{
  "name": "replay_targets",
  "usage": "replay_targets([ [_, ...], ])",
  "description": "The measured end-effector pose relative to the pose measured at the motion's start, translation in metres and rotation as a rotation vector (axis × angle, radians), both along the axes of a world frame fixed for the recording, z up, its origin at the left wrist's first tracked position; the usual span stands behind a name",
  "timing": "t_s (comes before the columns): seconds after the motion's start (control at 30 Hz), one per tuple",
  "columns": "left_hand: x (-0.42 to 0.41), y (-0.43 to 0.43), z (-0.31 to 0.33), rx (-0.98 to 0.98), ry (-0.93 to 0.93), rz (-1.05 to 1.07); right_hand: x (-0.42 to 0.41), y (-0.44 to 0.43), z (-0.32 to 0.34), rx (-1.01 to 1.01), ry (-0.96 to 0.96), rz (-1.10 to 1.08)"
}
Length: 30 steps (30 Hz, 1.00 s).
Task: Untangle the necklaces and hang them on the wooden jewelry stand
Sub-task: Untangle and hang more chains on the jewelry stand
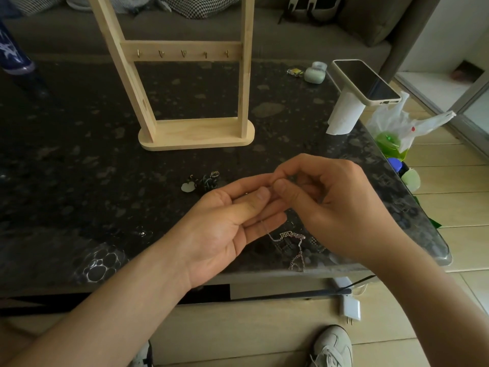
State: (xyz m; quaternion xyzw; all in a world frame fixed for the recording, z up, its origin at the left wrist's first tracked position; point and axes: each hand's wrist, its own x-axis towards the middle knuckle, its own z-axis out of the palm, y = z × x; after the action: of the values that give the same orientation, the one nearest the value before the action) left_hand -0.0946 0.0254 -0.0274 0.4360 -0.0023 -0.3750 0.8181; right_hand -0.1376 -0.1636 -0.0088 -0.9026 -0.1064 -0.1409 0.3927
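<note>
A thin silver chain necklace [297, 243] was held over the near edge of a dark speckled stone table [79, 154], pinched at its upper part between the two hands. The left hand [227, 226] was turned palm up, with its thumb pressed onto the chain against the forefinger and the remaining fingers loosely extended. The right hand [336, 205] was curled, and its thumb and forefinger tips were closed on the same stretch of chain, right against the left fingertips. Below the hands the chain was seen hanging in a loose snarl, with a small rectangular silver pendant [287, 234] caught in it. Whether its lowest loop touched the table could not be told.

A dark tangle of cord necklaces [207, 181], with a pale green flat pendant [188, 187] beside it, was laid on the table just beyond the left hand. The tall pale wooden jewelry stand [195, 139] was set upright further back, near the table's middle. Its crossbar was fitted with a row of small brass hooks [183, 53].

At the table's right edge a cream-cased smartphone [367, 82] was rested on a white paper roll [341, 115], and a mint-green rounded case [315, 74] was placed near it. A grey fabric sofa [304, 41] was seen behind the table.
</note>
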Motion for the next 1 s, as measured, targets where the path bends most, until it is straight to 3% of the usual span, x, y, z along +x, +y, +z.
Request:
replay_targets([
  [0.37,0.0014,0.0001,0.0029,0.048,-0.135,0.042,-0.0021,0.0058,0.0,-0.075,-0.139,-0.093],
  [0.67,-0.0006,0.0002,0.0038,0.095,-0.181,0.039,-0.0029,0.0096,0.0029,0.011,-0.102,-0.078],
  [1.0,-0.002,0.0008,0.0031,0.115,-0.227,0.064,-0.0036,0.0085,0.0014,-0.123,-0.206,-0.137],
])
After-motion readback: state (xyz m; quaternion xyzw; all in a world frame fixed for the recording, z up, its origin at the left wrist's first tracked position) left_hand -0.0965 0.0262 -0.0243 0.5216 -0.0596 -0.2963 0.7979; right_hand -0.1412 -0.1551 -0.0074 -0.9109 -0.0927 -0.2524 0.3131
